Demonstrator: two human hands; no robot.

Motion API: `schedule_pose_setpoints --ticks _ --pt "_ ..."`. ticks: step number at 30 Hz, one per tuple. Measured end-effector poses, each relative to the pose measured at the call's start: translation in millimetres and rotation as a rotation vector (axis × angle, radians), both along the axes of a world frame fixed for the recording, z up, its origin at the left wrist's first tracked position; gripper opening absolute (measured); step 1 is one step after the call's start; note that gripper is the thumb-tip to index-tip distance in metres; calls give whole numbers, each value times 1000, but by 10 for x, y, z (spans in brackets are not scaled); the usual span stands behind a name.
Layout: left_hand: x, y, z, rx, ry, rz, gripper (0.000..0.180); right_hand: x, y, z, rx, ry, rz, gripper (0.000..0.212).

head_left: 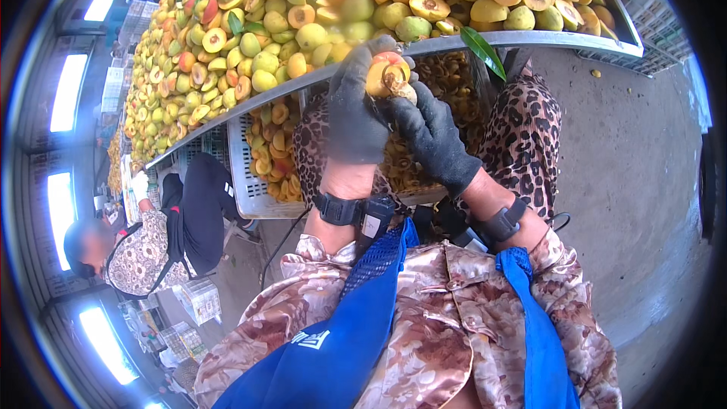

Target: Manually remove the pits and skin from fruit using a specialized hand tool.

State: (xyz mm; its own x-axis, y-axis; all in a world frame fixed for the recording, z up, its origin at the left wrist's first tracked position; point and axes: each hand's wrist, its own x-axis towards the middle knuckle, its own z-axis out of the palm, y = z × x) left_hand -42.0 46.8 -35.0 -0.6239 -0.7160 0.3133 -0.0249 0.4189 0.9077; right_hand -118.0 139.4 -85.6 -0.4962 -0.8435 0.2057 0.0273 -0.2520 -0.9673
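My left hand (pixel 357 110), in a dark glove, is closed round a cut peach (pixel 385 76) with yellow-orange flesh and its brown, rough middle showing. My right hand (pixel 435 136), gloved alike, has its fingers curled together against the lower side of that peach. Whatever those fingers pinch is hidden by the glove and the fruit. Both hands are just off the near metal edge of a table (pixel 447 43) heaped with yellow-green peaches (pixel 310 34), many of them halved. Under the table edge, between my knees, lie more cut pieces (pixel 397 159).
A white plastic crate (pixel 244 174) of peach halves stands below the table, left of my legs. A long green leaf (pixel 482 51) hangs over the table edge. Stacked crates (pixel 651 15) stand at the far right. At the left another person (pixel 155 246) sits by the table.
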Motion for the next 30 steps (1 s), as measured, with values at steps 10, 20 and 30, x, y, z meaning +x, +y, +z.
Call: schedule_pose_setpoints --ticks 10,20,30 --pt "53 114 160 454 249 -3 48 -10 68 49 -37 318 -87 46" --pt "58 132 143 690 398 -14 45 3 73 14 -121 297 -81 43" --pt "30 73 159 271 161 67 44 -20 167 71 52 367 -87 41"
